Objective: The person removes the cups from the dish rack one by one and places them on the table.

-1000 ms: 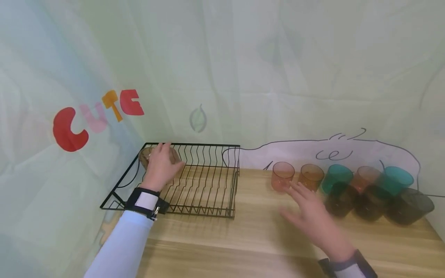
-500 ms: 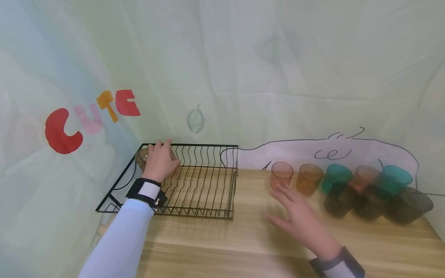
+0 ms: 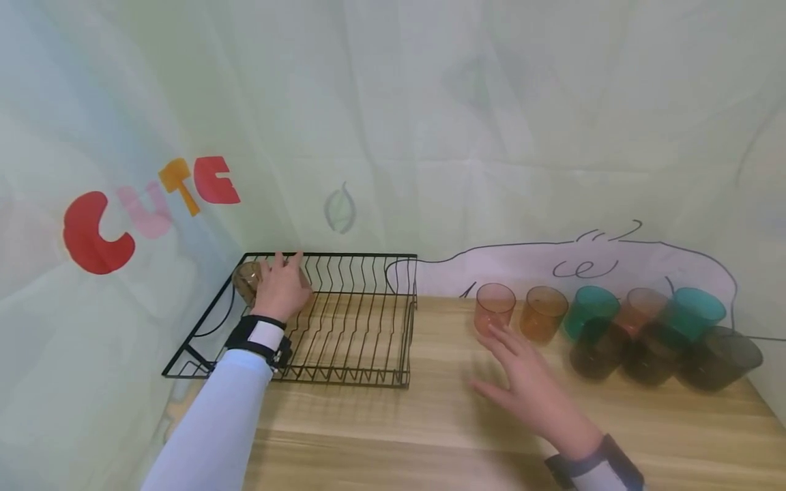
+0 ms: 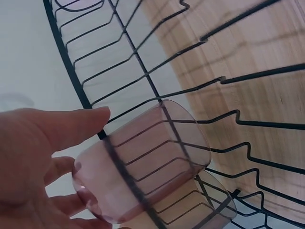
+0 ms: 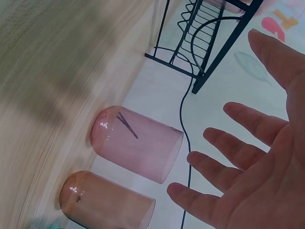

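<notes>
In the head view my left hand (image 3: 282, 290) lies over the back left corner of the black wire dish rack (image 3: 368, 256). The left wrist view shows its fingers at the base of a pink see-through cup (image 4: 143, 162), which lies against the rack wires. Its thumb stretches past that cup, apart from it. Beside the pink cup is an amber cup (image 4: 214, 191), partly hidden. On the right, my right hand (image 3: 531, 389) hovers with spread fingers before another pink cup (image 3: 494, 307). In the right wrist view a gap shows between its fingers and that cup.
An orange cup (image 3: 544, 314), teal cups (image 3: 594, 307), a reddish cup (image 3: 645, 310) and dark grey cups (image 3: 598, 351) stand close together at the table's right. A printed cloth (image 3: 381, 136) hangs behind and at the left. Wooden tabletop (image 3: 362, 429) runs along the front.
My right hand has moved left, nearer the standing pink cup, then held still. The left hand has stayed over the rack corner with only small shifts. The head view has turned slightly.
</notes>
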A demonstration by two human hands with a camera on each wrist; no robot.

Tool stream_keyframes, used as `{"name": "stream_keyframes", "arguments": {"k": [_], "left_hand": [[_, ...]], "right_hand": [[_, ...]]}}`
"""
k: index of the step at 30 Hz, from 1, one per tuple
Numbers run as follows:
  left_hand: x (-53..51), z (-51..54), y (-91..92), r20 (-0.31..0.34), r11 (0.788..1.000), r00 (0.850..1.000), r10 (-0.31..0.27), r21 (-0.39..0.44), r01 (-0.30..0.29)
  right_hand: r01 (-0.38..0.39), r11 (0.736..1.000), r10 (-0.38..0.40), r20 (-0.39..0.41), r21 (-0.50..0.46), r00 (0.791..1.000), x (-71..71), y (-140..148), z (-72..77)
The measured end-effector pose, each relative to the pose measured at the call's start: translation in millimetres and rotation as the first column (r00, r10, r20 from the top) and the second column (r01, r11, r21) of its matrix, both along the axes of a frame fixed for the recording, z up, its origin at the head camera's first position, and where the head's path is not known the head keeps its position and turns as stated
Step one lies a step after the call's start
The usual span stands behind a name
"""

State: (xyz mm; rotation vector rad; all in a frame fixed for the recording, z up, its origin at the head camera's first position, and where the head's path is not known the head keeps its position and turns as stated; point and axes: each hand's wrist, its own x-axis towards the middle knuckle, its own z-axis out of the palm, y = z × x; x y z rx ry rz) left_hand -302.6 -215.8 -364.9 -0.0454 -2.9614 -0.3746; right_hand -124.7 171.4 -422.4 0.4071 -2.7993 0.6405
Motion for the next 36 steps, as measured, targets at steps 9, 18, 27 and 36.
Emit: {"name": "stream_keyframes", "arguments": {"k": [9, 18, 27, 36], "left_hand": [[-0.6, 0.2, -1.1, -0.028, 0.999, 0.999, -0.033, -0.033, 0.032], [1.0, 0.1, 1.8, -0.085, 0.994, 0.995, -0.057, -0.102, 0.048], [14.0, 9.5, 5.4, -0.062, 0.997, 0.997, -0.048, -0.06, 0.044], [24.1, 24.9, 11.7, -0.194, 0.997, 0.979, -0.068, -0.06, 0.058]], "right_hand": [[-0.006, 1.0, 0.006, -0.009, -0.011, 1.0, 0.5, 1, -1.5], [0.003, 1.0, -0.003, -0.014, -0.023, 1.0, 1.0, 1, 0.9], [0.008, 0.999, -0.011, -0.053, -0.046, 0.999, 0.5, 3, 5.2], [0.027, 0.996, -0.031, -0.042, -0.09, 0.999, -0.1, 7, 7.1]]}}
